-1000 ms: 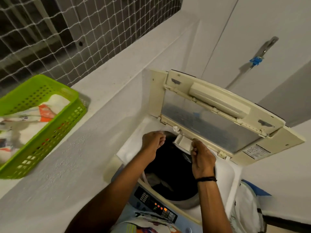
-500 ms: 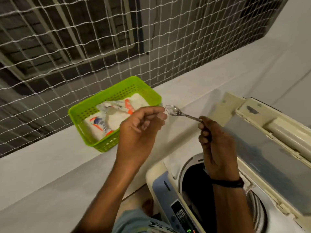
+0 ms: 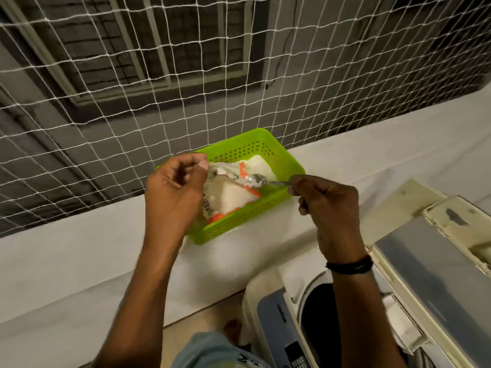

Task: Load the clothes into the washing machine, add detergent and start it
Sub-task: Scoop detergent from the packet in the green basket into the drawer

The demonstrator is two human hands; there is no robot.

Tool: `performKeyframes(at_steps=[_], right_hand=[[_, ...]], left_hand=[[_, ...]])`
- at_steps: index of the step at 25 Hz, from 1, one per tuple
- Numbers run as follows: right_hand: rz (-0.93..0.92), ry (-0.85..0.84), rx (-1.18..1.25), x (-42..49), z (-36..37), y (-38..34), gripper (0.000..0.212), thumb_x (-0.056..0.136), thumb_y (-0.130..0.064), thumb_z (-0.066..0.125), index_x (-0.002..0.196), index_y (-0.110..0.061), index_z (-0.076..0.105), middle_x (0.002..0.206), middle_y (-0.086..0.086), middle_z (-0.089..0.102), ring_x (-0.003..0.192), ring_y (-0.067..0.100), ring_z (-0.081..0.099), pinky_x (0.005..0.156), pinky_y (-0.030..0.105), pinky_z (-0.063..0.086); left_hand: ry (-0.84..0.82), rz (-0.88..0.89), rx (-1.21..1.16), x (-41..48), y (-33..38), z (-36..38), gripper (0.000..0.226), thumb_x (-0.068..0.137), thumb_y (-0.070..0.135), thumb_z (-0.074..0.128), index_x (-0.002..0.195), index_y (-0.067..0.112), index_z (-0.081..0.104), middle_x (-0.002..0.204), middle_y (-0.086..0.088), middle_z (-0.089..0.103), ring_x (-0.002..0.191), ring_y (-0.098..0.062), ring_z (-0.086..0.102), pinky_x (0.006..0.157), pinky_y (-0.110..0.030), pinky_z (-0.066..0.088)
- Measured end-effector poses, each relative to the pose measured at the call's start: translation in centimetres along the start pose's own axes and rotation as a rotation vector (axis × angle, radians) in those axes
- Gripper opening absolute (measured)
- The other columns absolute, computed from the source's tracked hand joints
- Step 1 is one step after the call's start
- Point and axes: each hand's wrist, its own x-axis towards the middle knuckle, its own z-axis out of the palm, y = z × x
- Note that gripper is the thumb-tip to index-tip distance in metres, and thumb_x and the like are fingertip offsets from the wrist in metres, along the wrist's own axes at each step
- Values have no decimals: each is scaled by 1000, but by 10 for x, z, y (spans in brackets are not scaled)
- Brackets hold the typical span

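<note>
The detergent bag [image 3: 233,197] lies in the green basket [image 3: 239,221] on the white bench [image 3: 79,261], and that is where I have brought both hands. A second ago they were down at the washing machine [image 3: 268,314], working at the small drawer under its raised lid [image 3: 430,266]. Half a second ago the spoon [image 3: 256,180] was in the air beside the basket, its bowl bare. Now the bowl sits low over the bag's open top.

My right hand [image 3: 328,208] is clamped on the spoon's handle. My left hand [image 3: 174,189] has its fingers curled, and thumb and forefinger look closed on the bag's clear upper edge, holding it open. I read this as going back for a scoop, so the detergent step is not done and the start is yet to come.

The machine stands just beside the bench to my right with its lid up. Its drum [image 3: 318,320] is too dark for me to tell what is inside. The control panel [image 3: 295,354] is partly cut off by the frame. A white net [image 3: 132,102] hangs close behind the basket.

The basket's far wall and the slack plastic of the bag crowd the spoon. A loaded spoon must then cross the gap to the drawer without tipping.
</note>
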Motion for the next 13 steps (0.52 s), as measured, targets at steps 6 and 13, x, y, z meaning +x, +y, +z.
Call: performKeyframes(at_steps=[6,13], right_hand=[[-222,-66,-701,7,36,-11,14,82,-24,68,74,-19,78,70,3,73,69,22,68,62,33,52],[-271,-47,-992,24,78,-4,21,84,-26,57,77,-16,74,67,6,68,68,31,65,58,27,49]], left_hand=[[-61,0,174,27,-20,-6,12,91,22,66,94,32,73,90,14,74,81,-2,67,85,-34,58],[-123,-17,238,47,-37,-8,17,86,35,59,86,45,72,85,9,75,84,-19,72,82,-48,59]])
